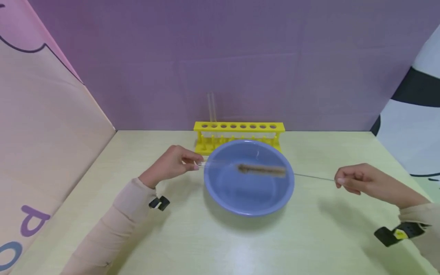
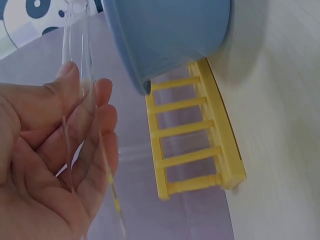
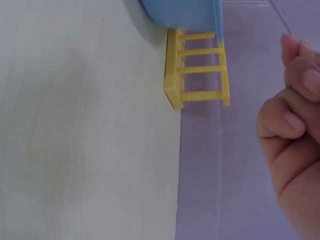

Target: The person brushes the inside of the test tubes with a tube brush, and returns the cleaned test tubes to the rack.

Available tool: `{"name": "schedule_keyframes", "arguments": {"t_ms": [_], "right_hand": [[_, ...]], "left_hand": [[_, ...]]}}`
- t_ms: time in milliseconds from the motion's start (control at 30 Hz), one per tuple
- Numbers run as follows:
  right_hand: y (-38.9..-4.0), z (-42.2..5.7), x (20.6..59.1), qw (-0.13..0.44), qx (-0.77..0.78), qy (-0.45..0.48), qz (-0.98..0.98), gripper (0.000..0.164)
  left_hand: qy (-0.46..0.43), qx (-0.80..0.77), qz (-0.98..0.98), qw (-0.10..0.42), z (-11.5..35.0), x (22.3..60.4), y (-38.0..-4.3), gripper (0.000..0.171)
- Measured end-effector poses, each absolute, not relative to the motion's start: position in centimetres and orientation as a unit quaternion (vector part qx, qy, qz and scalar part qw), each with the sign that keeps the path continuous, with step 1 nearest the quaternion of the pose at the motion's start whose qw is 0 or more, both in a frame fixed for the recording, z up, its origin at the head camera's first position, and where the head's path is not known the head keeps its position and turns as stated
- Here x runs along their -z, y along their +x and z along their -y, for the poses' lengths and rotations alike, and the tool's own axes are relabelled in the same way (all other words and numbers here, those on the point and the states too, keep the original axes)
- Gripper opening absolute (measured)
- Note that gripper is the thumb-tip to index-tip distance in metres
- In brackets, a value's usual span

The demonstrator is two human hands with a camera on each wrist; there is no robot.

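Note:
My left hand [image 1: 173,164] pinches a clear glass test tube [image 2: 77,42] between thumb and fingers, and the tube points right over the blue basin [image 1: 249,214]. In the head view a test tube brush [image 1: 262,170] with brown bristles lies level above the basin, blurred, its tip toward the tube. Far to the right of the basin, my right hand [image 1: 361,180] grips the end of the brush's thin twisted wire handle [image 3: 281,17] with fingertips and thumb. I cannot tell whether the bristle tip is inside the tube.
Behind the basin stands a yellow test tube rack [image 1: 238,126], partly hidden by the basin's rim. Another clear test tube [image 1: 212,107] stands upright at the rack's left side. A purple backdrop [image 1: 233,65] rises along the far edge of the pale wooden table [image 1: 220,248].

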State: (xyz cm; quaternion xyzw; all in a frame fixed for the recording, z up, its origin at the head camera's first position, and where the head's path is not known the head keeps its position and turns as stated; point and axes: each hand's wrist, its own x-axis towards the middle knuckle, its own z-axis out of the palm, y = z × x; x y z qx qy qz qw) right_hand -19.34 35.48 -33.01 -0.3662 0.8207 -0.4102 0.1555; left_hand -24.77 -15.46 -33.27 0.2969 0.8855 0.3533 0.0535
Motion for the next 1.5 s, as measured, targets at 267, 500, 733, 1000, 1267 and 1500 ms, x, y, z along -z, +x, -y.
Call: {"name": "schedule_keyframes", "arguments": {"t_ms": [267,500,733,1000,1267,1500], "right_hand": [[-19.4,-35.9,32.7,0.132,0.376,-0.375,-0.837,0.032],[-19.9,-33.8,32.4,0.103,0.325,-0.360,-0.868,0.026],[-19.5,-31.7,32.3,0.054,0.318,-0.321,-0.891,0.021],[-19.5,-30.1,32.9,0.004,0.316,-0.277,-0.907,0.017],[-19.8,-29.1,33.9,0.013,0.325,-0.260,-0.909,0.010],[-19.8,-28.4,34.4,-0.006,0.315,-0.267,-0.911,0.010]], "left_hand": [[0.237,-0.393,-0.886,0.062,15.6,32.6,-25.4,0.028],[0.221,-0.451,-0.864,0.042,13.8,30.8,-26.7,0.026],[0.202,-0.497,-0.843,0.039,11.8,29.3,-28.7,0.028],[0.184,-0.559,-0.809,0.005,9.2,27.7,-31.3,0.030],[0.195,-0.587,-0.786,-0.024,6.3,27.3,-33.2,0.035],[0.196,-0.609,-0.767,-0.049,3.9,26.7,-35.2,0.028]]}}
